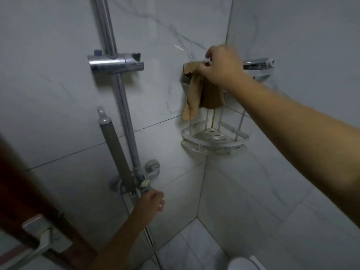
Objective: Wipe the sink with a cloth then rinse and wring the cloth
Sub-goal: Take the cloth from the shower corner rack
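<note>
At lower centre of the frame, the left hand (152, 200) curls its fingers just under the shower valve (144, 183); whether it grips anything cannot be told. Farther back, at upper right, the right hand (222, 65) pinches a brown cloth (192, 98) draped over a chrome rail (259, 62), above a corner wire rack (212, 148)

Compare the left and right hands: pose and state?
The right hand is raised at the wall rail; the left hand sits low by the shower valve. The right hand pinches the brown cloth; the left hand holds no cloth, and whether it grips the valve is unclear. Both are bare and reach forward.
</note>
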